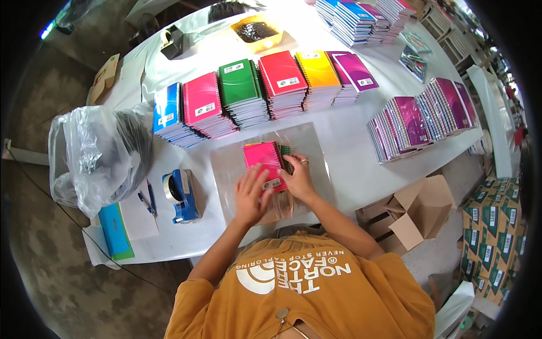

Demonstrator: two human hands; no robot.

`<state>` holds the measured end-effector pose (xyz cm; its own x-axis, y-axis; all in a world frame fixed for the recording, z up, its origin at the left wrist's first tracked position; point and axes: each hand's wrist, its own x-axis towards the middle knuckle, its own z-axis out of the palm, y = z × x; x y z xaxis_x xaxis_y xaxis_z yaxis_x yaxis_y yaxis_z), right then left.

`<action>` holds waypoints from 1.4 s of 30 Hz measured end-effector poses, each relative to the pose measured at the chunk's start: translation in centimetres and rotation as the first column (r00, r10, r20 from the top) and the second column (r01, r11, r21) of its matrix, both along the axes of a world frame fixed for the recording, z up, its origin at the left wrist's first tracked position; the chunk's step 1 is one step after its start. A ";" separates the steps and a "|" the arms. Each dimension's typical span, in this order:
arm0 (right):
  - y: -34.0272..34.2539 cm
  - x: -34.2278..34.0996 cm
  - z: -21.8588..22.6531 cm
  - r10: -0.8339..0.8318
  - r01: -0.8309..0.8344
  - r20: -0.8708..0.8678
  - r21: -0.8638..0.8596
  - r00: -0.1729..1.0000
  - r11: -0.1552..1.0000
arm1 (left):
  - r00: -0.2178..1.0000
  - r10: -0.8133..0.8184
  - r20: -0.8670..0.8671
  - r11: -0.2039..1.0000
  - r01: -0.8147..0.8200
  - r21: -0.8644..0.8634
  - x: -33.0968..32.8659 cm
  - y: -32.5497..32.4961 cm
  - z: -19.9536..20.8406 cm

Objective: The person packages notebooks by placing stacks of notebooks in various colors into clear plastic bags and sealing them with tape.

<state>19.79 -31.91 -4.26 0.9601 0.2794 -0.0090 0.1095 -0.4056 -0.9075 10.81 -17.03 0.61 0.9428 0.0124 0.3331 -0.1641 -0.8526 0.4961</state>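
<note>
A small stack of spiral notebooks [261, 155] lies in front of me, a pink one on top, with yellow and green edges showing beneath. Under it is a flat transparent plastic sheet or bag [313, 147]. My left hand [250, 195] is over the lower left part of the pink cover, fingers spread. At the stack's right edge, my right hand [298, 178], wearing a ring, grips the notebooks between thumb and fingers. Beyond them stand piles of blue, pink, green [238, 79], red [282, 73], yellow and purple notebooks in a row.
A blue tape dispenser [183, 198], scissors [148, 200] and a plastic bag bundle [99, 155] are on the left. Bundled purple notebooks [415, 121] stand at right, above an open cardboard box [420, 212]. Farther back are a yellow tray [257, 34] and a black tape dispenser [171, 44].
</note>
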 end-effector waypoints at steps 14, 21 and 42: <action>-0.3 0.3 -2.4 -0.031 0.039 -0.126 0.059 0.992 0.997 | 0.865 0.333 0.375 0.901 -0.410 0.145 6.7 13.0 7.9; -0.3 0.8 -0.9 0.007 0.011 -0.217 0.081 0.976 0.997 | 0.853 0.497 0.159 0.838 -0.519 0.171 5.0 22.0 8.1; 0.5 2.3 -0.6 0.136 0.125 -0.603 0.371 0.786 0.920 | 0.870 0.066 -0.488 0.532 -0.444 -0.720 3.2 0.4 -4.0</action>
<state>22.12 -31.39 -4.84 0.7842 0.3909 -0.4819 -0.5143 -0.0251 -0.8573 14.06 -16.63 -3.39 0.8858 0.3496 -0.3053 0.3416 -0.0459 0.9387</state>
